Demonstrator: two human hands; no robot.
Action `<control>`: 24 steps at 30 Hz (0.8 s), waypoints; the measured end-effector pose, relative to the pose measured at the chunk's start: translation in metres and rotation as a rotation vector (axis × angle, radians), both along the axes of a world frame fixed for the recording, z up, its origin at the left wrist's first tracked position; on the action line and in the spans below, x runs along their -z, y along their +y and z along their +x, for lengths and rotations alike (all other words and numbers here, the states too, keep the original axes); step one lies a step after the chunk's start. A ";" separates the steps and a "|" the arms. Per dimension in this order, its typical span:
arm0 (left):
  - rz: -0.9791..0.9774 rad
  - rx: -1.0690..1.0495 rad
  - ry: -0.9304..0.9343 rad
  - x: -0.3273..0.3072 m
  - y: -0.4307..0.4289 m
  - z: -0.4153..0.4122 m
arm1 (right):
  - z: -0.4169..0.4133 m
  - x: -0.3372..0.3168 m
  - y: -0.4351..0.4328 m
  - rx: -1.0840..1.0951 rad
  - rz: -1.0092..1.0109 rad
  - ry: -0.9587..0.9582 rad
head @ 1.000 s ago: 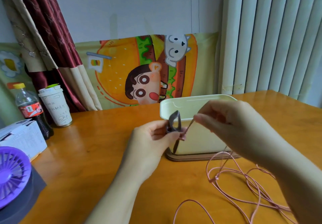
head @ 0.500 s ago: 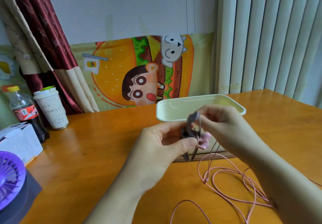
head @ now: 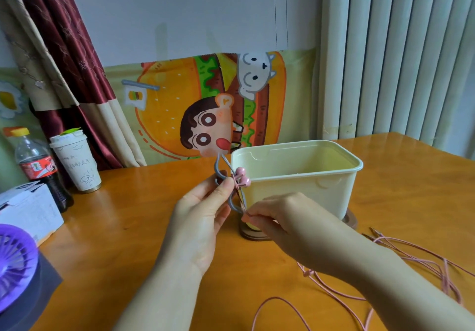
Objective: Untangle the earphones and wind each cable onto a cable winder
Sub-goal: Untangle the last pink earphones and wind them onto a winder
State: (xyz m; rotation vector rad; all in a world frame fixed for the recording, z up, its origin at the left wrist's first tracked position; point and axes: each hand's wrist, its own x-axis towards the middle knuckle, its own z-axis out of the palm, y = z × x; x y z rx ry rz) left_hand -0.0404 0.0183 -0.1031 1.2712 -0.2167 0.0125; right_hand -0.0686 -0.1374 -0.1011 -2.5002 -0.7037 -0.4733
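Observation:
My left hand [head: 203, 209] pinches a grey cable winder [head: 221, 170] and holds it upright in front of the cream box. Two pink earbuds [head: 243, 177] sit against the winder's waist by my left thumb. My right hand [head: 288, 221] pinches the pink cable at the winder's lower end, just below my left fingers. The rest of the pink earphone cable [head: 421, 266] lies in loose loops on the table under and right of my right forearm.
A cream plastic box [head: 300, 176] on a wooden base stands behind my hands. At the left stand a cola bottle [head: 38, 168], a white paper cup [head: 77, 161], a white carton [head: 28, 209] and a purple fan [head: 15, 266]. The wooden table [head: 115, 227] ends at a curtain and blinds.
The winder has been raised upright and the earbuds now sit at its middle. My right hand has dropped from the top of the winder to its lower end, drawing the cable down.

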 end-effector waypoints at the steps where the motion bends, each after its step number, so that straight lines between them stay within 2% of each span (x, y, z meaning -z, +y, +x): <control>1: 0.051 0.003 -0.042 0.001 -0.001 -0.001 | -0.003 -0.004 0.000 0.002 -0.008 -0.026; 4: 0.336 -0.075 -0.217 0.004 -0.004 -0.003 | -0.013 -0.019 -0.003 0.013 0.028 -0.072; 6: 0.455 -0.083 -0.280 0.004 -0.006 -0.005 | -0.017 -0.029 -0.010 0.058 0.098 -0.090; 10: 0.435 0.133 -0.315 0.000 -0.011 -0.014 | -0.015 -0.037 -0.027 0.151 0.274 -0.204; 18: 0.415 0.236 -0.372 0.000 -0.020 -0.020 | -0.009 -0.035 -0.028 0.186 0.585 -0.188; 24: 0.454 0.201 -0.416 -0.002 -0.020 -0.021 | -0.013 -0.033 -0.021 0.199 0.577 -0.255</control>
